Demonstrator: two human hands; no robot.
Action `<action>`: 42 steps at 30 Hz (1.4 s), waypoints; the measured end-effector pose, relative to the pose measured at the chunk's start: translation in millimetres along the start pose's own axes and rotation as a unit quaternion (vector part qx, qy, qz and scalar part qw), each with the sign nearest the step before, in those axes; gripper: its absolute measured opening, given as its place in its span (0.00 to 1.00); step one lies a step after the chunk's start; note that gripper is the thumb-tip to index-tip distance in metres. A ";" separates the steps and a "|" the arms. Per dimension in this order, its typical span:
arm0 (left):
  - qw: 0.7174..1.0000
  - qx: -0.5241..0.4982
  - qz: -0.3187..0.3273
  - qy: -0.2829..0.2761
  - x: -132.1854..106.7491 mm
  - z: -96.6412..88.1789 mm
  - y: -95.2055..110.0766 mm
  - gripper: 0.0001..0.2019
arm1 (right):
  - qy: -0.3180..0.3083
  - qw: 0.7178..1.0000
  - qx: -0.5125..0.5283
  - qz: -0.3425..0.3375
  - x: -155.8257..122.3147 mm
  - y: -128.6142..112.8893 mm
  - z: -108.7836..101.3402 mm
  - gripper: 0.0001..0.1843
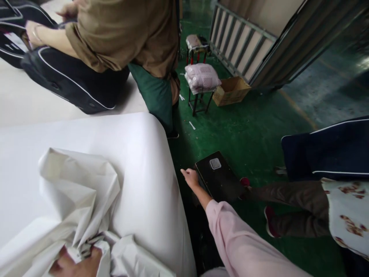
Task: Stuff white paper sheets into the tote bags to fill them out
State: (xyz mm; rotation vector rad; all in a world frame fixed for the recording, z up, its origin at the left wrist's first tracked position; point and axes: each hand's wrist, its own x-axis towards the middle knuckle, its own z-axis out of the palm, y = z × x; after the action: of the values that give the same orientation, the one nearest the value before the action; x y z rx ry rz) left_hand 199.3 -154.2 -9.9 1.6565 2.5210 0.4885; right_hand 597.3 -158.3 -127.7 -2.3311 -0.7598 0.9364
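Note:
At the lower left, my left hand (77, 265) is closed on a crumpled white sheet (83, 188) of smooth, plastic-looking material. Folds cover part of its fingers. The sheet is bunched up over a white-covered table (141, 154) with a rounded corner. My right hand (190, 178) reaches out past the table's side in a pink sleeve. At least one of its fingers points outward, and no object shows in it. Just beyond it is a dark box-like stool or case (219, 175) with a pale square on top; whether the hand touches it I cannot tell.
A co-worker in a brown shirt (123, 30) leans over dark bags with white piping (66, 80). Another person (296, 207) stands at right beside a navy bag (328, 150). Behind are a wrapped bundle (201, 77) on a stool, a cardboard box (232, 90) and a barred cart (239, 42).

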 end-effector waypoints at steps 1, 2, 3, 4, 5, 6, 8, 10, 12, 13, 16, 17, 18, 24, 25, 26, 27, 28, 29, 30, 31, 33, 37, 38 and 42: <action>1.000 -0.013 -0.014 0.019 -0.1 0.3 0.5 0.43 | -0.014 0.999 0.034 -0.026 -6.5 -15.9 15.1 0.24; 0.999 -0.024 -0.021 0.033 0.0 1.0 0.4 0.42 | -0.030 0.996 0.064 -0.048 -11.2 -29.9 27.1 0.24; 0.998 -0.030 -0.022 0.043 0.2 2.2 -0.4 0.42 | -0.046 0.993 0.089 -0.067 -14.2 -41.3 35.8 0.24; 0.998 -0.032 -0.015 0.049 0.3 3.6 -1.5 0.43 | -0.060 0.989 0.108 -0.079 -15.9 -50.2 41.4 0.25; 0.998 -0.034 -0.008 0.056 0.4 4.9 -2.8 0.43 | -0.069 0.987 0.120 -0.085 -16.6 -56.6 44.2 0.27; 0.997 -0.035 -0.002 0.063 0.3 5.9 -3.9 0.43 | -0.073 0.986 0.125 -0.086 -16.7 -61.0 44.9 0.28; 0.997 -0.035 0.001 0.068 -0.4 6.6 -4.5 0.42 | -0.060 0.988 0.120 -0.078 -15.9 -66.5 42.5 0.27; 0.998 -0.033 -0.002 0.061 -1.0 5.6 -3.2 0.42 | -0.024 0.993 0.099 -0.065 -16.0 -71.1 38.8 0.24; 0.998 -0.031 0.001 0.059 -1.0 4.1 -1.8 0.41 | 0.020 0.995 0.076 -0.056 -17.9 -76.7 36.7 0.19; 0.998 -0.030 0.004 0.060 -0.7 3.6 -1.8 0.41 | 0.040 0.996 0.065 -0.051 -19.5 -79.7 36.5 0.17; 0.998 -0.026 0.010 0.063 0.4 4.2 -5.4 0.42 | 0.073 0.996 0.045 -0.036 -24.0 -86.9 39.4 0.21; 0.998 -0.023 0.013 0.062 0.7 5.3 -7.7 0.42 | 0.074 0.996 0.042 -0.035 -24.6 -88.4 41.0 0.22; 0.998 -0.019 0.017 0.062 0.9 6.7 -10.2 0.41 | 0.072 0.996 0.041 -0.038 -24.4 -89.5 42.7 0.22; 0.995 -0.015 0.045 0.085 0.5 14.5 -20.2 0.41 | 0.055 0.994 0.032 -0.091 -18.9 -96.1 42.9 0.15; 0.995 -0.017 0.049 0.086 0.4 14.9 -20.3 0.41 | 0.061 0.993 0.027 -0.095 -20.2 -98.2 40.8 0.14; 0.995 -0.019 0.052 0.088 0.4 15.1 -20.3 0.40 | 0.073 0.992 0.021 -0.099 -22.8 -100.6 38.4 0.13; 0.994 -0.023 0.053 0.090 0.5 15.3 -20.3 0.40 | 0.090 0.990 0.014 -0.103 -26.7 -103.5 36.2 0.12; 0.994 -0.026 0.052 0.090 0.8 15.8 -20.5 0.40 | 0.108 0.988 0.006 -0.110 -31.7 -107.0 34.3 0.12; 0.994 -0.029 0.050 0.091 1.4 16.5 -20.9 0.40 | 0.126 0.985 -0.001 -0.121 -37.6 -111.1 33.1 0.12; 0.994 -0.031 0.051 0.093 2.2 17.5 -21.7 0.41 | 0.140 0.981 -0.007 -0.134 -44.0 -116.2 32.8 0.13; 0.994 -0.032 0.054 0.094 3.0 18.7 -22.6 0.41 | 0.149 0.978 -0.011 -0.148 -50.7 -122.3 33.4 0.15; 0.993 -0.031 0.065 0.097 4.4 20.3 -24.2 0.42 | 0.155 0.972 -0.013 -0.175 -63.3 -137.4 36.7 0.16; 0.993 -0.024 0.066 0.091 3.9 17.3 -22.2 0.41 | 0.146 0.972 0.065 -0.170 -73.2 -165.3 42.5 0.11; 0.994 -0.021 0.061 0.088 3.3 15.4 -20.5 0.41 | 0.141 0.976 0.101 -0.135 -70.8 -166.6 42.0 0.10; 0.997 -0.024 0.042 0.065 1.0 8.2 -12.6 0.41 | 0.106 0.977 0.183 0.038 -51.3 -133.3 35.5 0.13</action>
State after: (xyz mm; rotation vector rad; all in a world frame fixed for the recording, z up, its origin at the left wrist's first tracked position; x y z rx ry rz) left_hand 189.9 -156.1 -21.4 1.7727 2.5129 0.6812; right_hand 499.5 -88.2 -42.8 -2.0999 -0.3770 0.7667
